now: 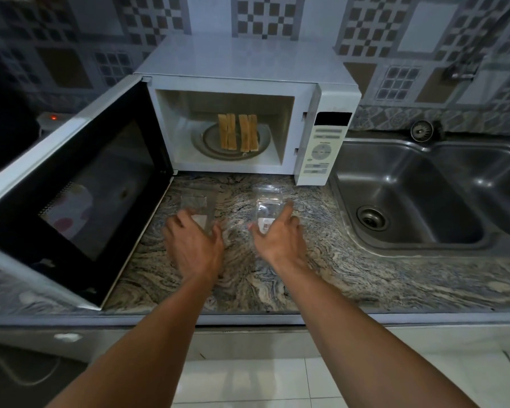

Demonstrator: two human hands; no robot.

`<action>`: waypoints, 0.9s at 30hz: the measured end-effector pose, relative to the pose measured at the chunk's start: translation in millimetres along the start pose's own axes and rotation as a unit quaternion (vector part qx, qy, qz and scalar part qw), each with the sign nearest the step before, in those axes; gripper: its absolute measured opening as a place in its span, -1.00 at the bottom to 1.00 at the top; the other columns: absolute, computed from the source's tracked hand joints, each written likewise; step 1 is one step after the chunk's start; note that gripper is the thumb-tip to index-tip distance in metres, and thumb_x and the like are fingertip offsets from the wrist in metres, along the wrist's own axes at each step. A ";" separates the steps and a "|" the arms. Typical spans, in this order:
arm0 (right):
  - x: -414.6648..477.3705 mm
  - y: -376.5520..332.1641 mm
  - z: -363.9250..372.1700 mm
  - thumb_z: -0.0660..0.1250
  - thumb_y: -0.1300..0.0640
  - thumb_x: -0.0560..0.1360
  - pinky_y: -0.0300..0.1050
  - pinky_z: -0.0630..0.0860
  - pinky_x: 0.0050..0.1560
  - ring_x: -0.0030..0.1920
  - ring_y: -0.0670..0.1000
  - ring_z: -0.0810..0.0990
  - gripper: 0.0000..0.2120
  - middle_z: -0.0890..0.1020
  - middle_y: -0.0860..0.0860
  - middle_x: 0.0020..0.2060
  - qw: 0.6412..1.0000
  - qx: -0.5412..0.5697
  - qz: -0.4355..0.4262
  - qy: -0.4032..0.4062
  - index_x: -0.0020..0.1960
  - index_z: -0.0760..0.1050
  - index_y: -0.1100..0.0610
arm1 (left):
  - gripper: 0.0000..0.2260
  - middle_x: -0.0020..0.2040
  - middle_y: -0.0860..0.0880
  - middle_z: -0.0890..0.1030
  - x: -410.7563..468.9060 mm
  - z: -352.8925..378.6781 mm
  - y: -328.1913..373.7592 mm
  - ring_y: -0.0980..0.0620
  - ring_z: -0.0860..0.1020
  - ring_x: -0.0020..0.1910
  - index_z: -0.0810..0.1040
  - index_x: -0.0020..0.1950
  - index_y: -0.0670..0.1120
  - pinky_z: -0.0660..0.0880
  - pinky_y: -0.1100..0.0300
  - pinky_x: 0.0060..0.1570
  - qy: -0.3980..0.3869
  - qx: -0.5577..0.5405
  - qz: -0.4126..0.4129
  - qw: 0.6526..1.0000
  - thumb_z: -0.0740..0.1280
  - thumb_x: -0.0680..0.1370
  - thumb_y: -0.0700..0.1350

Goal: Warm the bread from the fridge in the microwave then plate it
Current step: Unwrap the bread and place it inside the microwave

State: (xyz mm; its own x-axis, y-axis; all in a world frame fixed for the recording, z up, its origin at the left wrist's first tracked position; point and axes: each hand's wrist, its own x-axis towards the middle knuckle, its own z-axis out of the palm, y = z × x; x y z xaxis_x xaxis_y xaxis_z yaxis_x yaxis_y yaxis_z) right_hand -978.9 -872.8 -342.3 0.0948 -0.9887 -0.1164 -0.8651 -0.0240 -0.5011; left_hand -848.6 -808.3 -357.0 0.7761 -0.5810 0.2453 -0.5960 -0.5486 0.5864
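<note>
A white microwave (327, 92) stands on the marble counter with its door (80, 201) swung wide to the left. Inside, several tan bread pieces (238, 133) stand on the glass turntable (209, 142). Two clear plastic bags lie on the counter before it: the left bag (195, 200) and the right bag (268, 201) with a barcode label. My left hand (193, 245) hovers over the left bag's near end with fingers spread. My right hand (280, 234) is over the right bag, index finger stretched out. Whether either hand touches its bag I cannot tell.
A steel double sink (418, 198) lies right of the microwave, with a tap (465, 69) on the tiled wall above. A dark appliance with a small red light (53, 116) sits at far left. White cabinet fronts and floor tiles lie below the counter edge (248, 319).
</note>
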 end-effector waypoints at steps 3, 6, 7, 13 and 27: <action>0.4 -3.2 11.9 0.43 -0.37 0.38 0.14 0.48 0.27 0.41 0.26 0.34 0.15 0.33 0.21 0.46 1.000 -0.004 0.020 -0.010 0.59 -0.21 0.13 | -0.17 0.44 -0.28 0.28 10.0 3.4 -15.1 -0.27 0.25 0.44 0.16 0.49 -0.14 0.28 -0.14 0.40 -0.046 -0.014 -0.059 0.997 0.52 0.40 0.14; 0.4 -2.5 20.6 0.48 -0.36 0.34 0.12 0.44 0.29 0.39 0.23 0.34 0.12 0.36 0.19 0.43 1.000 -0.011 0.029 0.001 0.55 -0.06 0.19 | 0.01 0.56 -0.25 0.17 19.7 12.2 -26.3 -0.28 0.19 0.52 -0.07 0.61 -0.07 0.26 -0.15 0.45 -0.115 -0.032 -0.080 0.990 0.50 0.41 0.20; 0.6 -2.3 22.4 0.48 -0.35 0.34 0.11 0.43 0.29 0.38 0.23 0.34 0.09 0.37 0.18 0.42 0.999 -0.012 0.033 0.002 0.53 -0.01 0.20 | 0.03 0.57 -0.23 0.18 22.5 15.0 -28.4 -0.27 0.21 0.51 -0.10 0.62 -0.06 0.28 -0.15 0.44 -0.126 -0.032 -0.082 0.988 0.49 0.41 0.22; 2.6 -3.8 25.5 0.46 -0.34 0.37 0.13 0.42 0.31 0.36 0.22 0.36 -0.04 0.38 0.17 0.39 0.999 -0.020 0.042 0.009 0.47 0.13 0.22 | -0.14 0.37 -0.22 0.44 28.0 16.9 -31.4 -0.26 0.41 0.34 0.23 0.52 -0.13 0.42 -0.13 0.29 -0.123 0.008 -0.068 0.990 0.49 0.38 0.23; -13.0 -8.4 -1.1 0.49 -0.31 0.35 0.10 0.47 0.25 0.33 0.21 0.38 -0.08 0.42 0.17 0.35 0.998 0.014 0.034 0.048 0.45 0.22 0.20 | -0.34 0.18 -0.19 0.52 21.6 -6.9 -11.3 -0.22 0.50 0.17 0.40 0.30 -0.11 0.54 -0.10 0.15 -0.131 -0.045 -0.078 0.987 0.50 0.34 0.17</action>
State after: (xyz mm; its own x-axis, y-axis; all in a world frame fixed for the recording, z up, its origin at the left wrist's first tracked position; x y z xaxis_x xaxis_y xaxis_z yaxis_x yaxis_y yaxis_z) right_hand -973.4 -859.9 -335.7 -0.0125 -0.9976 -0.0682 -0.8541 0.0461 -0.5181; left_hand -823.7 -810.5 -353.0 0.7698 -0.6359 -0.0549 -0.4432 -0.5943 0.6711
